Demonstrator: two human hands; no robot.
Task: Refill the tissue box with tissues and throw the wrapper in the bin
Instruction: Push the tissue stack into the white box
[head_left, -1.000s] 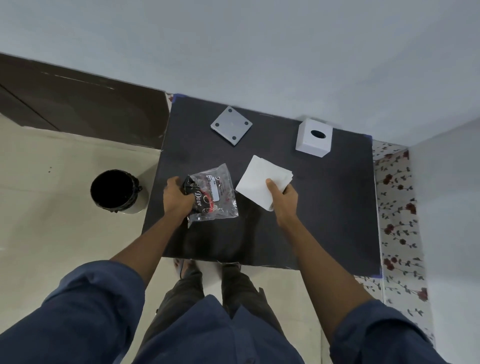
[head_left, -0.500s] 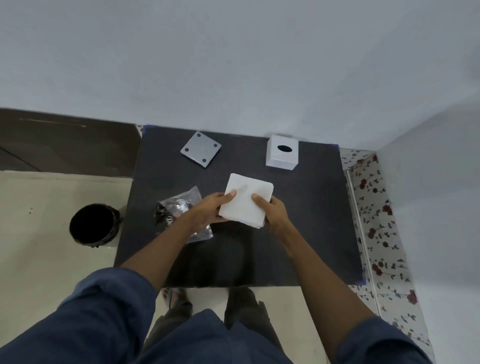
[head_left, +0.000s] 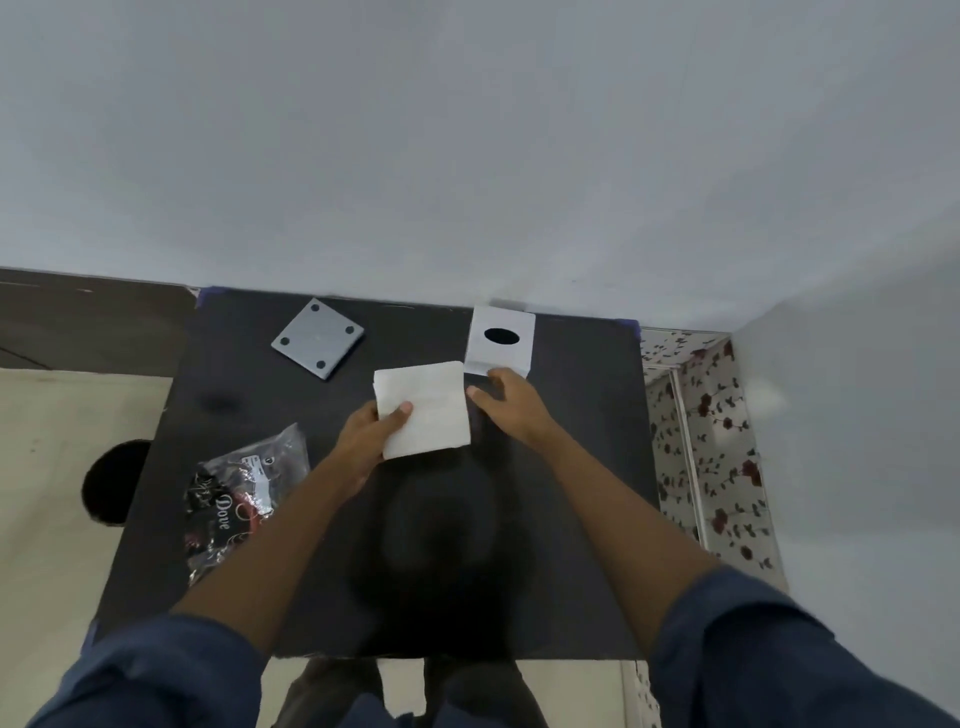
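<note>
My left hand (head_left: 370, 435) grips a white stack of tissues (head_left: 423, 408) by its near left corner, above the middle of the black table (head_left: 571, 493). My right hand (head_left: 511, 405) has let go of the stack; its fingers reach the near edge of the white tissue box (head_left: 500, 340), which stands at the table's far side with a dark oval hole on top. The crumpled clear-and-black wrapper (head_left: 241, 493) lies on the table's left part, away from both hands.
A grey square plate (head_left: 318, 338) with corner holes lies at the table's far left. A black bin (head_left: 111, 480) stands on the floor left of the table. A pale wall runs behind the table; floral covering (head_left: 711, 441) is at the right.
The left hand left the wrapper on the table and took the tissue stack. The right hand released the stack and moved to the tissue box. The view shifted closer to the table.
</note>
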